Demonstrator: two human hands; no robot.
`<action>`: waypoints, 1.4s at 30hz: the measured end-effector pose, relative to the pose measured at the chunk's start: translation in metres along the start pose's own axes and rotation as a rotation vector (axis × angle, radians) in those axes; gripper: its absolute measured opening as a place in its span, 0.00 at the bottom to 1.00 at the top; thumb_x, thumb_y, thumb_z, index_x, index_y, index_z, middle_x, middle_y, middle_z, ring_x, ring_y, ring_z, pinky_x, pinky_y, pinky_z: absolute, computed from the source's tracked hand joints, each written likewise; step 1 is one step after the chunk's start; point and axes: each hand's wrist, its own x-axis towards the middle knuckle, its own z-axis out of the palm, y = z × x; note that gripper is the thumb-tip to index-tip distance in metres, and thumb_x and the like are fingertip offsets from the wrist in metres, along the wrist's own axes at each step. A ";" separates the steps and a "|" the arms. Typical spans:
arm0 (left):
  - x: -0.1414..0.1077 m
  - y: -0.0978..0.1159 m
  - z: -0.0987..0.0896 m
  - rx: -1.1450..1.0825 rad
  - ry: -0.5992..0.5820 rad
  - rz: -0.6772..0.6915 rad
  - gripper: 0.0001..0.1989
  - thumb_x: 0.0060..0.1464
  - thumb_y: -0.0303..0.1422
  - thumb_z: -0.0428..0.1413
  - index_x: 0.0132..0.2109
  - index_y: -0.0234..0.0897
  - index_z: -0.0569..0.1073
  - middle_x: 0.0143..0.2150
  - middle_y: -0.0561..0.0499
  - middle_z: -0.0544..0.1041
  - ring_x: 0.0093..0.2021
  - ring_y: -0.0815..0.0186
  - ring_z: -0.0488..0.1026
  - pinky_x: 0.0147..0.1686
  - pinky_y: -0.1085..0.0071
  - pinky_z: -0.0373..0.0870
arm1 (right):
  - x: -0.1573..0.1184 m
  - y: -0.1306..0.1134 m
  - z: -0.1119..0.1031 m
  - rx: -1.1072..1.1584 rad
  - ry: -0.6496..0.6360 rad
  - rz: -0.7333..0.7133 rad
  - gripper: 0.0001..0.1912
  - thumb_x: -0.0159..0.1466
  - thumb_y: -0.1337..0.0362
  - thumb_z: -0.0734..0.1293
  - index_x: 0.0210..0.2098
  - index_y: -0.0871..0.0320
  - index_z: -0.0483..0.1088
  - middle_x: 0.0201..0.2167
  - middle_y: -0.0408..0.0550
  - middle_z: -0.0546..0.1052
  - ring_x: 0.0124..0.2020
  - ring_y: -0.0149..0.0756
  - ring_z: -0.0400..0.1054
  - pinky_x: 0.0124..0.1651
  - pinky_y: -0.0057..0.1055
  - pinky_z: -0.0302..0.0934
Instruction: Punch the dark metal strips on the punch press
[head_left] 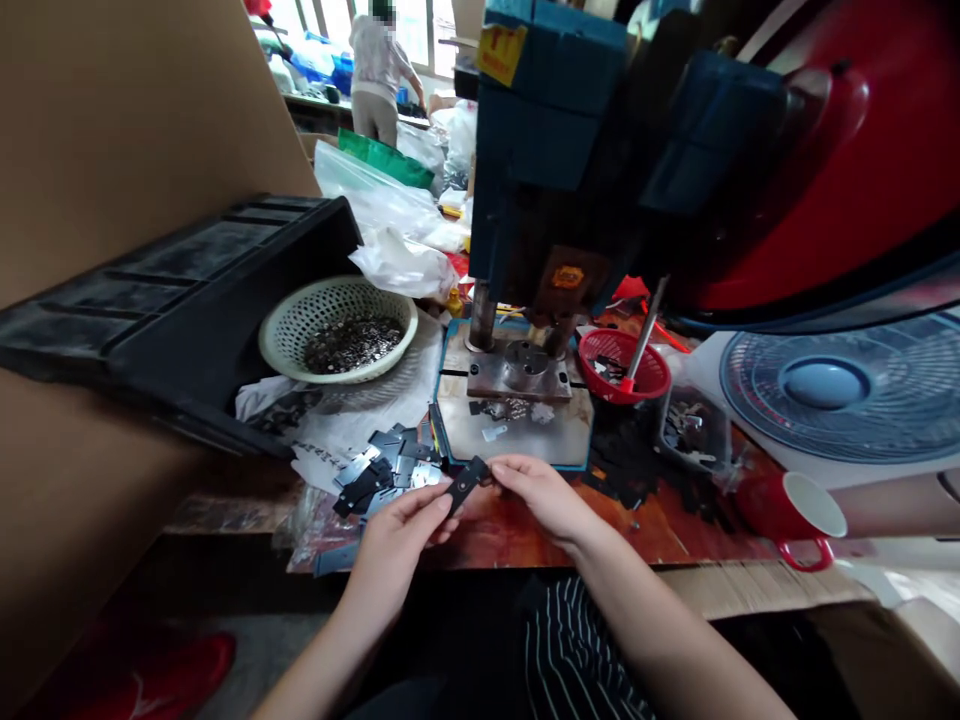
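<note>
A small flat black metal plate (466,484) with holes in it is held between my two hands, just in front of the press bed (517,437). My left hand (409,525) pinches its near end between thumb and fingers. At the far end, my right hand (534,490) has its fingertips closed on the same plate. Left of the bed lies a pile of flat metal plates (386,468), some dark and some shiny. On the bed, under the blue press (551,110), sits a steel die (519,372) with small scraps in front of it.
A pale green basket (337,375) of small metal bits stands left, beside a black crate (187,290). To the right are a red basket (624,385), a clear plastic box (694,440), a red mug (795,510) and a fan (832,385). A person (377,75) stands in the background.
</note>
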 end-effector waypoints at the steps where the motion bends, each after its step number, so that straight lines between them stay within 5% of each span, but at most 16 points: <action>1: -0.001 0.000 0.002 -0.003 0.008 -0.007 0.19 0.40 0.38 0.64 0.40 0.33 0.77 0.28 0.51 0.78 0.26 0.70 0.72 0.28 0.76 0.69 | -0.002 0.003 -0.002 0.030 0.003 -0.003 0.19 0.55 0.48 0.67 0.32 0.60 0.73 0.26 0.43 0.71 0.28 0.30 0.58 0.35 0.28 0.51; 8: -0.004 0.000 0.020 0.097 -0.033 0.012 0.19 0.42 0.40 0.62 0.41 0.34 0.77 0.33 0.49 0.79 0.30 0.67 0.75 0.31 0.73 0.72 | -0.016 0.014 -0.003 0.136 0.007 -0.042 0.16 0.54 0.51 0.69 0.30 0.60 0.72 0.24 0.40 0.69 0.28 0.28 0.59 0.37 0.27 0.53; 13: -0.006 -0.002 0.019 0.483 -0.101 0.199 0.19 0.47 0.44 0.56 0.42 0.37 0.77 0.38 0.46 0.80 0.36 0.60 0.76 0.38 0.65 0.73 | -0.021 0.014 0.009 0.150 0.125 -0.082 0.12 0.52 0.56 0.70 0.28 0.58 0.68 0.27 0.42 0.73 0.32 0.33 0.66 0.41 0.31 0.59; 15: -0.005 -0.004 -0.003 0.744 -0.083 0.361 0.18 0.49 0.45 0.54 0.42 0.41 0.78 0.42 0.47 0.80 0.41 0.57 0.75 0.44 0.64 0.71 | -0.023 0.017 0.007 0.089 0.212 -0.131 0.10 0.54 0.57 0.68 0.31 0.57 0.67 0.31 0.45 0.75 0.36 0.36 0.68 0.43 0.33 0.61; 18: 0.004 -0.006 -0.063 1.132 -0.025 0.539 0.18 0.49 0.48 0.53 0.41 0.46 0.78 0.44 0.49 0.79 0.44 0.56 0.75 0.47 0.64 0.69 | -0.030 0.026 -0.010 -0.094 0.345 -0.236 0.05 0.58 0.62 0.63 0.33 0.55 0.63 0.35 0.48 0.77 0.38 0.37 0.70 0.42 0.34 0.62; 22: 0.024 -0.016 -0.143 1.376 0.003 0.567 0.22 0.45 0.52 0.54 0.43 0.44 0.76 0.43 0.48 0.78 0.44 0.54 0.74 0.46 0.62 0.70 | -0.046 0.042 -0.045 -0.624 0.538 -0.566 0.06 0.56 0.72 0.61 0.30 0.54 0.63 0.36 0.49 0.75 0.40 0.38 0.68 0.45 0.37 0.61; 25: 0.034 -0.027 -0.170 1.452 0.052 0.561 0.22 0.45 0.52 0.53 0.41 0.42 0.76 0.40 0.45 0.78 0.41 0.53 0.74 0.42 0.60 0.70 | -0.055 0.049 -0.060 -0.897 0.591 -0.729 0.08 0.56 0.74 0.60 0.29 0.54 0.64 0.36 0.49 0.74 0.42 0.39 0.66 0.48 0.41 0.60; 30: 0.040 -0.034 -0.168 1.438 0.038 0.548 0.20 0.46 0.52 0.51 0.34 0.43 0.76 0.35 0.47 0.77 0.39 0.54 0.74 0.42 0.60 0.70 | -0.059 0.049 -0.082 -1.022 0.671 -0.703 0.08 0.58 0.73 0.59 0.30 0.54 0.66 0.38 0.50 0.74 0.42 0.39 0.66 0.47 0.41 0.61; 34: 0.035 -0.030 -0.162 1.422 0.020 0.556 0.22 0.44 0.54 0.53 0.37 0.44 0.76 0.37 0.47 0.77 0.41 0.54 0.74 0.44 0.62 0.69 | -0.059 0.043 -0.126 -1.025 0.944 -0.525 0.07 0.57 0.69 0.59 0.33 0.56 0.67 0.36 0.52 0.74 0.41 0.41 0.66 0.46 0.42 0.61; 37: 0.030 -0.030 -0.160 1.419 0.012 0.560 0.22 0.44 0.54 0.54 0.38 0.43 0.76 0.40 0.46 0.76 0.43 0.55 0.73 0.44 0.63 0.69 | -0.057 0.040 -0.154 -1.067 1.017 -0.466 0.11 0.59 0.66 0.59 0.40 0.59 0.67 0.42 0.55 0.73 0.45 0.44 0.65 0.50 0.45 0.59; 42: 0.022 -0.027 -0.150 1.400 0.012 0.540 0.18 0.47 0.50 0.54 0.35 0.41 0.75 0.38 0.46 0.75 0.41 0.57 0.73 0.43 0.65 0.68 | -0.052 0.040 -0.143 -1.110 1.013 -0.589 0.14 0.61 0.63 0.59 0.45 0.59 0.68 0.48 0.56 0.71 0.51 0.44 0.63 0.54 0.47 0.57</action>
